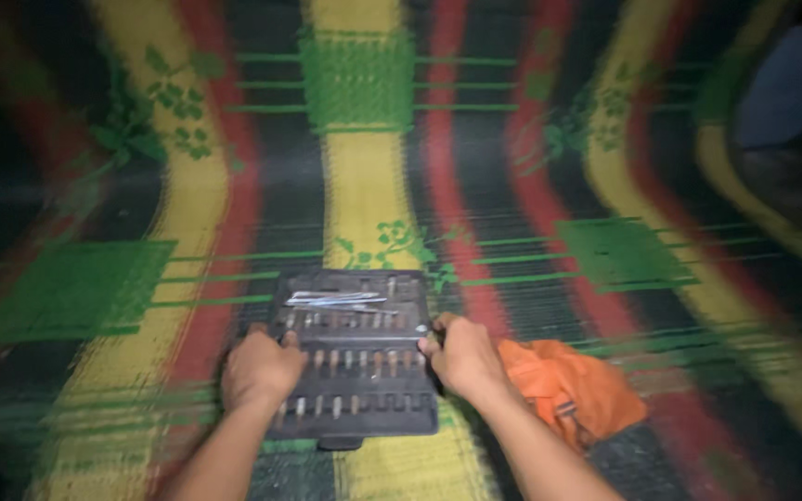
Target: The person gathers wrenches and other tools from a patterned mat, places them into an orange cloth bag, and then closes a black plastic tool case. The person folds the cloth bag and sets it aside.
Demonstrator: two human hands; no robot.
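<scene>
Tool case (356, 357), dark and flat, lies open on a woven mat (364, 186) directly in front of the person, between the two hands. Its rows of small metal bits run side to side, and a few loose silvery pieces rest near its far edge. The case's longer side runs away from the person, toward the top of the picture.

The left hand (262, 369) sits on the left edge of the case, fingers curled over the rim and closed on it. The right hand (461, 355) holds the right edge in the same way, fingers closed around the rim near the far corner. Both hands are equally near, one on each side, so the case lies squarely between them.

Just beside the right hand and wrist, touching or nearly touching the case's right side, lies a crumpled orange cloth bag (573, 385) with a small buckle.

The mat has broad yellow, red and black stripes with green blocks and leaf patterns. The room is dim; a dark bluish shape shows at the upper right corner, too blurred to identify.
</scene>
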